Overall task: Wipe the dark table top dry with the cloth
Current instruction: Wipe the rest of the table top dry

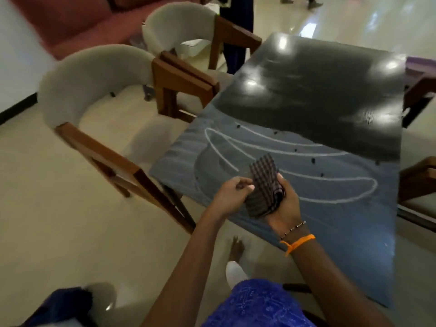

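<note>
A dark checked cloth (264, 185), folded, is held above the near left part of the dark table top (330, 102). My right hand (286, 206) grips the cloth from below and the right. My left hand (232, 194) pinches its left edge. The near half of the table top carries curved pale streaks and small dark spots; the far half is glossy with light reflections.
Two grey upholstered chairs with wooden frames (94, 86) (181, 27) stand left of the table. More wooden chair arms (417, 175) show at the right edge. A red sofa (77, 17) is at the back left. A person's legs (238, 53) stand beyond the table's far left corner.
</note>
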`<state>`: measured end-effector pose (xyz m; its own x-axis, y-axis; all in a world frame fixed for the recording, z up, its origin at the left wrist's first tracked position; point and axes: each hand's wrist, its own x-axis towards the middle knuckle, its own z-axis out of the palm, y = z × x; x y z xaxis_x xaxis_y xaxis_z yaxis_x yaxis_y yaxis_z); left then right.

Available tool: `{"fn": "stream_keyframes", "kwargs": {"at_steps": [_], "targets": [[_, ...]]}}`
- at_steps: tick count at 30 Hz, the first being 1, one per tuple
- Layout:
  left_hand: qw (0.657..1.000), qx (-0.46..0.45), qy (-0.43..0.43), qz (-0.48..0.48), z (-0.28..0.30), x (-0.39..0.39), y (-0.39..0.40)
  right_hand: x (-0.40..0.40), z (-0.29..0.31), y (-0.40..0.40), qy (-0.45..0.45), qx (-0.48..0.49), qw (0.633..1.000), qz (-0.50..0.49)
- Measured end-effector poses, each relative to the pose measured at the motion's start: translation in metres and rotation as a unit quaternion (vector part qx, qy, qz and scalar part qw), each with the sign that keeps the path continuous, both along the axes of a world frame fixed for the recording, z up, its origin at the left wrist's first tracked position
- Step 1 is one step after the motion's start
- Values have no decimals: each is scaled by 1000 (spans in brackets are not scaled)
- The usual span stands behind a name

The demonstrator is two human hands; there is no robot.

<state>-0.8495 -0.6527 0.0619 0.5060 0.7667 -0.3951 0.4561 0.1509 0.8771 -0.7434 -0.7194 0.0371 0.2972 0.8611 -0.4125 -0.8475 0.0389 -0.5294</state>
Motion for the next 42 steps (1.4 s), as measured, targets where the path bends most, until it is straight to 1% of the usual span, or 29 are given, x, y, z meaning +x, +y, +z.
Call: {"fn": "stream_keyframes", "kwargs": {"at_steps": [2, 4, 6, 7, 8, 9, 10, 11, 12, 13, 14, 15, 17, 19, 21, 23, 25, 27, 28, 30, 31, 34, 36, 42], "targets": [[999, 7, 9, -35, -2, 21, 35, 18, 0, 39, -24, 5, 999, -46], [997, 15, 19, -68, -4, 42, 69, 45, 0, 75, -88, -9, 991, -98], [995, 27, 30, -86, -6, 59, 100, 74, 1, 107, -207, -35, 968, -138], [995, 33, 40, -91, -8, 68, 117, 89, 2, 122, -294, -65, 942, -148], [993, 37, 52, -98, -10, 74, 132, 101, 2, 137, -391, -101, 902, -151], [992, 40, 61, -105, -11, 76, 141, 109, 0, 145, -493, -143, 846, -146], [991, 34, 65, -114, -13, 82, 154, 119, -5, 159, -585, -194, 777, -130], [990, 28, 68, -122, -17, 88, 167, 127, -12, 172, -652, -258, 707, -92], [989, 26, 70, -124, -19, 87, 169, 127, -18, 177, -699, -318, 640, -30], [989, 22, 71, -125, -23, 89, 179, 131, -26, 187, -724, -362, 587, 34], [989, 19, 78, -128, -28, 94, 193, 136, -36, 199, -728, -388, 558, 84], [987, 22, 87, -131, -32, 96, 204, 141, -44, 209, -730, -400, 542, 115], [982, 43, 115, -140, -41, 100, 229, 152, -59, 224, -731, -418, 519, 145], [979, 79, 124, -145, -47, 104, 252, 157, -71, 233, -730, -438, 500, 159], [978, 106, 126, -129, -51, 105, 271, 152, -82, 240, -736, -447, 487, 147], [980, 123, 124, -91, -54, 99, 293, 136, -90, 258, -754, -438, 472, 131], [985, 129, 107, -34, -56, 89, 313, 112, -93, 287, -782, -402, 456, 136], [990, 106, 88, 26, -58, 76, 334, 80, -95, 327, -803, -347, 458, 158], [992, 87, 75, 54, -60, 69, 345, 64, -98, 348, -816, -316, 453, 171], [992, 64, 58, 90, -65, 58, 365, 43, -103, 384, -839, -269, 429, 200], [991, 69, 63, 95, -69, 55, 374, 42, -105, 400, -843, -261, 423, 207], [991, 79, 87, 70, -81, 52, 394, 61, -108, 440, -842, -281, 417, 197], [992, 86, 86, 40, -87, 56, 402, 84, -106, 463, -839, -304, 413, 184], [991, 109, 73, -4, -98, 74, 429, 163, -100, 547, -812, -360, 428, 167]]}}
